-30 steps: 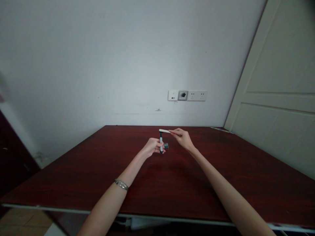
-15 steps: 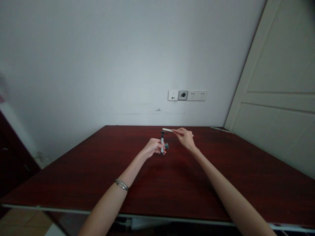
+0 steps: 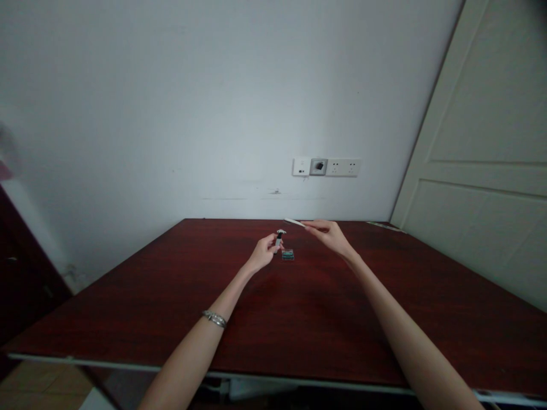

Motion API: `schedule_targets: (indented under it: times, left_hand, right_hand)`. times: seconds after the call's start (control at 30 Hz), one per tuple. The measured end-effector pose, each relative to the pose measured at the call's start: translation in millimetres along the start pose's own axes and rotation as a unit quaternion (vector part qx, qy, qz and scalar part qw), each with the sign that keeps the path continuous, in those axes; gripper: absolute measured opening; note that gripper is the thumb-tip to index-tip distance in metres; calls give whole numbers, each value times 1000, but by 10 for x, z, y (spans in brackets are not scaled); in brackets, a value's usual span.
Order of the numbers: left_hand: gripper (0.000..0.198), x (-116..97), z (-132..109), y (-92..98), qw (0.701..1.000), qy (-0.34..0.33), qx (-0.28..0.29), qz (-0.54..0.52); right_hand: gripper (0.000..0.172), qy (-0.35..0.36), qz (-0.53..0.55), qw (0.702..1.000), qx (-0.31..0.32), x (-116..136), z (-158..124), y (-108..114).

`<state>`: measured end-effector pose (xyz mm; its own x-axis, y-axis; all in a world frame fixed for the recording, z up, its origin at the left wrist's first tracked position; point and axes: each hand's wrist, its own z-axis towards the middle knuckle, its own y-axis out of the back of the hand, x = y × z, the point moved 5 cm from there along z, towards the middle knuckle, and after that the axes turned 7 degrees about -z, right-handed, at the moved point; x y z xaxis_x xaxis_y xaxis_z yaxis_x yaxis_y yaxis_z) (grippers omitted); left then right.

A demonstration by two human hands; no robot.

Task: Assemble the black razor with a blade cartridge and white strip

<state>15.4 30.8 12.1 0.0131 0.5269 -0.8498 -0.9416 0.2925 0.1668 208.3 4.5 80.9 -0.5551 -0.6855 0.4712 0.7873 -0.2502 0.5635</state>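
My left hand [image 3: 264,250] is closed around the pale handle of a razor [image 3: 278,239]. Its T-shaped head points up and away from me. Between the fingertips of my right hand [image 3: 328,232] is a slim white stick-like tool [image 3: 294,222], its free end reaching left above the razor head, apart from it. The tool's exact kind is too small to tell. Just right of my left fingers, a small dark-green clear-edged box [image 3: 288,255] lies flat on the table.
The dark red wooden table [image 3: 290,319] runs back to a white wall with a row of sockets [image 3: 327,167]. A pale door [image 3: 482,171] borders the right side. A thin strip [image 3: 384,226] lies at the back right edge.
The razor has tilted and moved slightly left, uncovering the small box. My right hand has shifted a little right, and the white tool now slants, with its free end higher and clear of the razor head.
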Motion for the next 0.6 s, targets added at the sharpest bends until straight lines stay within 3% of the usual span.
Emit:
schedule_targets:
  times: [0.2,0.33,0.5,0.6]
  left_hand:
    - [15,-10,-22,65,998,-31,-12,49]
    - [15,-12,-43,73,998,-22,-23,63]
    - [16,-40,-51,70,996,-29,-29,83]
    - [17,-53,-55,58,993,-35,-19,108]
  right_hand:
    - [32,19,3,999,41,165,3,12]
    - [32,37,27,991,125,244,-23,-73]
    - [31,19,12,998,62,220,-10,-22]
    - [30,32,16,994,100,223,-18,-62]
